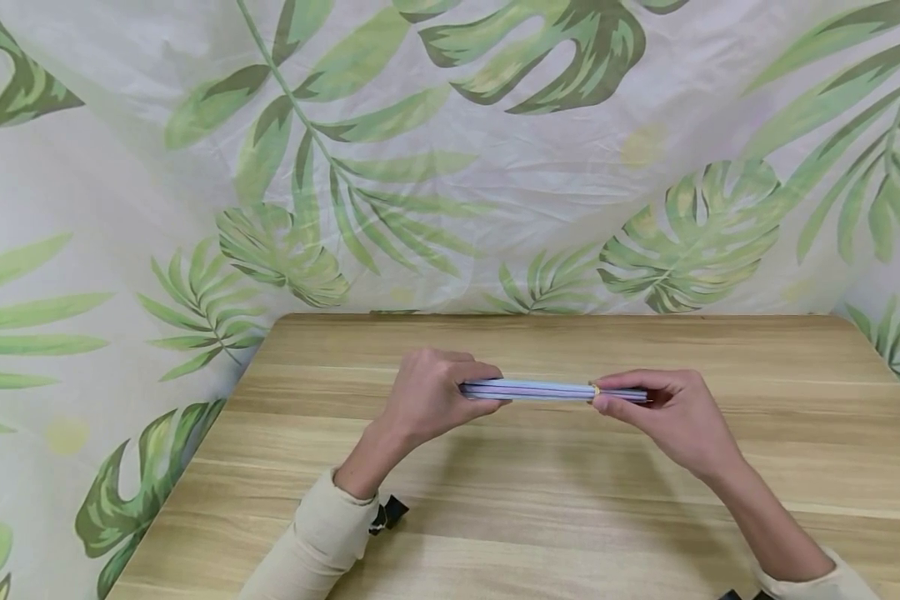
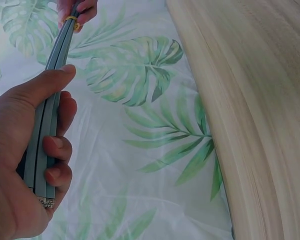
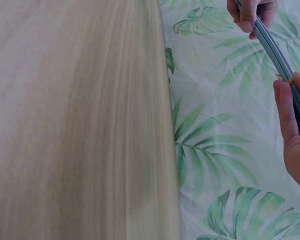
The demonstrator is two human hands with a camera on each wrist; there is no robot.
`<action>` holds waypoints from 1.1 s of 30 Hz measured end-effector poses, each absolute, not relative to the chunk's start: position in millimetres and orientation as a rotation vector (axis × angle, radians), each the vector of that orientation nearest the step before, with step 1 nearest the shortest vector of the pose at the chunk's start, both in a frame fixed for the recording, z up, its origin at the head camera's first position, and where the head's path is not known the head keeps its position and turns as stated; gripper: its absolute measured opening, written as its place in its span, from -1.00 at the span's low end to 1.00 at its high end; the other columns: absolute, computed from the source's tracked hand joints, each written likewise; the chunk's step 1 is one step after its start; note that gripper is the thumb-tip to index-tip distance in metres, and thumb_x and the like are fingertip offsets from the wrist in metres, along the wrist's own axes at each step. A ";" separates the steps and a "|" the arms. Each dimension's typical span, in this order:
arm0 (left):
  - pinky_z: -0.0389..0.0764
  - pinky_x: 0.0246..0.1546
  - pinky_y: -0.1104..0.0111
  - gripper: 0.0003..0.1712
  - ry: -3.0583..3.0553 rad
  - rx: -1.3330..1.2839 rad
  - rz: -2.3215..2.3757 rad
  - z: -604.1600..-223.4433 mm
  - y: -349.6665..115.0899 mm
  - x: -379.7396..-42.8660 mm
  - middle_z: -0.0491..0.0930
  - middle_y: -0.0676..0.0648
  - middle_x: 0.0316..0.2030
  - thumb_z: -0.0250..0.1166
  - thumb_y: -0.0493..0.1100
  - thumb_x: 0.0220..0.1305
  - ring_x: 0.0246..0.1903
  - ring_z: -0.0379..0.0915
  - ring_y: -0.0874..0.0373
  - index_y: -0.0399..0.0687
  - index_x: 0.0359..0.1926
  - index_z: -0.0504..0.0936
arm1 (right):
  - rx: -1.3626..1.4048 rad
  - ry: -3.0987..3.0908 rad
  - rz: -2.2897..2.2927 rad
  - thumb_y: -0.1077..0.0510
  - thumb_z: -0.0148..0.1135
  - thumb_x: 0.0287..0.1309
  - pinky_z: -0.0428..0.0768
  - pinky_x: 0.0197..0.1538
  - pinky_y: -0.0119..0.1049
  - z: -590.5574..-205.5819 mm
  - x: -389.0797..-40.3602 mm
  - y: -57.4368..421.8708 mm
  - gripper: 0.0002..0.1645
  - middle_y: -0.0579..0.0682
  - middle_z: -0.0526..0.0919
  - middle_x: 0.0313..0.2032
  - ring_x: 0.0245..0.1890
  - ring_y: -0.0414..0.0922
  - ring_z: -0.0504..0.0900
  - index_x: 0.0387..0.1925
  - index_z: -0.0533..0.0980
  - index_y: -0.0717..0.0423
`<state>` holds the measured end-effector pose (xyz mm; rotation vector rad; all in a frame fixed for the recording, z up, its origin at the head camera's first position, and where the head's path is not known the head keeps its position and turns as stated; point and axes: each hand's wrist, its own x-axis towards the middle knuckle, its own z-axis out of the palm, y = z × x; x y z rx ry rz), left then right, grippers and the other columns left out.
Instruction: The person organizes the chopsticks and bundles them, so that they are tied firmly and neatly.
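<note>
Both hands hold up a bundle of slim blue-grey chopsticks (image 1: 536, 389), level above the wooden table in the head view. My left hand (image 1: 429, 393) grips the thicker end, its fingers curled round the sticks. Silver patterned ends (image 2: 46, 202) show below that palm in the left wrist view. A yellow rubber band (image 3: 289, 80) circles the bundle near its other end. There, thumb and fingertips of my right hand (image 1: 681, 421) pinch at the band, and the short ends of the sticks reach in toward the palm.
The wood-grain table (image 1: 540, 533) spreads beneath both hands. Behind it hangs a pale cloth (image 1: 540, 183) printed with green leaves. A black strap piece (image 1: 390, 514) sticks out at the left sleeve (image 1: 322, 525).
</note>
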<state>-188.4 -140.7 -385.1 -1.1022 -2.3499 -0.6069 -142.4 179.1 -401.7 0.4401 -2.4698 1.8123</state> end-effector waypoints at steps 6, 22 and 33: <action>0.28 -0.54 0.62 -0.82 -2.361 -1.125 -0.629 -387.5 -134.5 -185.2 0.74 0.18 -0.52 0.70 -0.04 0.08 -0.61 0.39 0.44 0.12 -0.30 0.88 | 0.417 -2.483 1.857 0.21 0.57 0.23 0.66 -0.36 -0.37 -405.9 -140.8 170.5 -0.72 -0.24 0.88 -0.26 -0.36 -0.30 0.76 -0.03 0.81 0.18; 0.35 -0.54 0.60 -0.85 -2.419 -1.092 -0.606 -388.3 -133.2 -184.7 0.76 0.21 -0.49 0.67 -0.01 0.14 -0.60 0.41 0.45 0.16 -0.30 0.87 | 0.521 -2.486 1.809 0.19 0.54 0.27 0.75 -0.23 -0.35 -407.2 -143.1 173.4 -0.66 -0.20 0.85 -0.10 -0.27 -0.25 0.81 0.08 0.76 0.07; 0.35 -0.53 0.60 -0.85 -2.421 -1.073 -0.608 -386.6 -134.7 -183.7 0.76 0.22 -0.49 0.67 -0.01 0.14 -0.60 0.40 0.46 0.17 -0.30 0.87 | 0.529 -2.453 1.840 0.32 0.46 0.31 0.77 -0.19 -0.32 -407.3 -144.6 176.6 -0.81 -0.22 0.83 -0.26 -0.28 -0.18 0.84 -0.06 0.72 0.22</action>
